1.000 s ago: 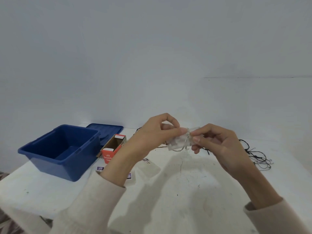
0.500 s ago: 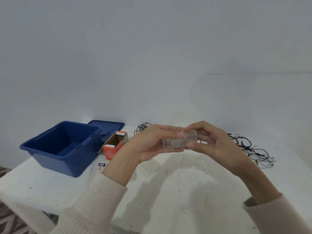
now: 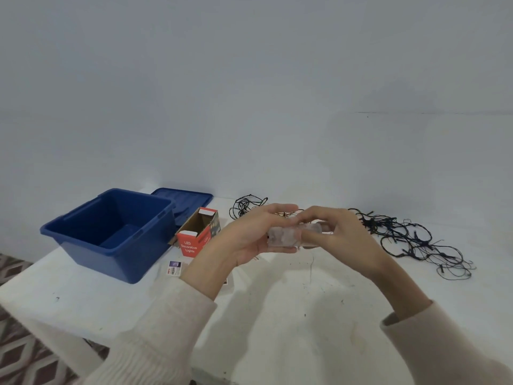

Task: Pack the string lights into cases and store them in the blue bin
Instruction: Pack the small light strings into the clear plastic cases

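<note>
The left hand and right hand pinch a small clear plastic case, perhaps already filled, at frame centre. Likely light, slick: grip its ends.

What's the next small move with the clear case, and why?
Probably carry the clear case left into the blue bin: the left hand and right hand both grip it, the bin stands open. Whether it is fully closed is unclear.

Our forearms rise from the lower corners of the frame and meet near its middle. Our left hand grips a clear case, fingers above and thumb below. Our right hand pinches its other end with curled fingers.
</note>
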{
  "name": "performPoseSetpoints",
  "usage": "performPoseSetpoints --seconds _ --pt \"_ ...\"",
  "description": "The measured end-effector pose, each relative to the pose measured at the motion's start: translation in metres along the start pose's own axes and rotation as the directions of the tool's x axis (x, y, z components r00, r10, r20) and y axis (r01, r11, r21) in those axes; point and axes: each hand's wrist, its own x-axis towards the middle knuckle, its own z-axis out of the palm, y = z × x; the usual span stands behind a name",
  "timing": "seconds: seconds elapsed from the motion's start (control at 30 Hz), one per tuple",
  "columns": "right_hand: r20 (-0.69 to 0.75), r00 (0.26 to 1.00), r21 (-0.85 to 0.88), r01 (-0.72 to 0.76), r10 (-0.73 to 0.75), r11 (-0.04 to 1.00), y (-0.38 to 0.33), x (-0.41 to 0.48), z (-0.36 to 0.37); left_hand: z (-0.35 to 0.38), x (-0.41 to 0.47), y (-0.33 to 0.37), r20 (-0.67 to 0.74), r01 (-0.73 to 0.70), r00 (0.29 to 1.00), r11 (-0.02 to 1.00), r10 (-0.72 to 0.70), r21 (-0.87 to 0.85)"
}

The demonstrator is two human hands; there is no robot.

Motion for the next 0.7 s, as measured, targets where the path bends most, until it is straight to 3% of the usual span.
performPoseSetpoints --seconds 0.17,0.2,0.27,0.33,0.4,0.5,0.57,0.6,0.63,0.7 --pt "-0.203 0.963 0.198 -0.135 0.175 0.971 0.035 0.014 0.013 -0.036 0.03 -0.025 -0.323 -0.001 0.937 0.925 0.134 0.381" --pt "-0.231 0.95 0.226 -0.159 0.211 0.961 0.041 0.016 0.015 -0.045 0.036 -0.037 -0.338 0.052 0.926 0.834 0.165 0.549" --pt "-0.262 0.929 0.269 -0.191 0.263 0.944 0.052 0.017 0.02 -0.062 0.052 -0.065 -0.309 0.205 0.946 0.548 0.103 0.811" --pt "-0.26 0.922 0.295 -0.208 0.287 0.933 0.06 0.017 0.024 -0.073 0.065 -0.09 -0.3 0.288 0.954 0.348 -0.02 0.892" --pt "-0.248 0.92 0.292 -0.227 0.303 0.929 0.065 0.018 0.025 -0.079 0.075 -0.107 -0.304 0.318 0.948 0.267 -0.094 0.91" --pt "-0.243 0.913 0.276 -0.259 0.328 0.926 0.07 0.019 0.025 -0.078 0.082 -0.119 -0.304 0.301 0.953 0.196 -0.018 0.933" --pt "-0.261 0.904 0.29 -0.262 0.339 0.921 0.07 0.018 0.023 -0.074 0.082 -0.117 -0.283 0.257 0.954 0.219 0.096 0.941" --pt "-0.274 0.898 0.315 -0.256 0.346 0.914 0.07 0.018 0.022 -0.071 0.081 -0.115 -0.263 0.215 0.953 0.277 0.15 0.937" --pt "-0.283 0.891 0.358 -0.247 0.356 0.901 0.07 0.017 0.021 -0.066 0.079 -0.111 -0.253 0.162 0.946 0.378 0.203 0.911" --pt "-0.272 0.88 0.49 -0.22 0.388 0.844 0.067 0.015 0.021 -0.049 0.069 -0.1 -0.298 0.05 0.927 0.712 0.227 0.7"
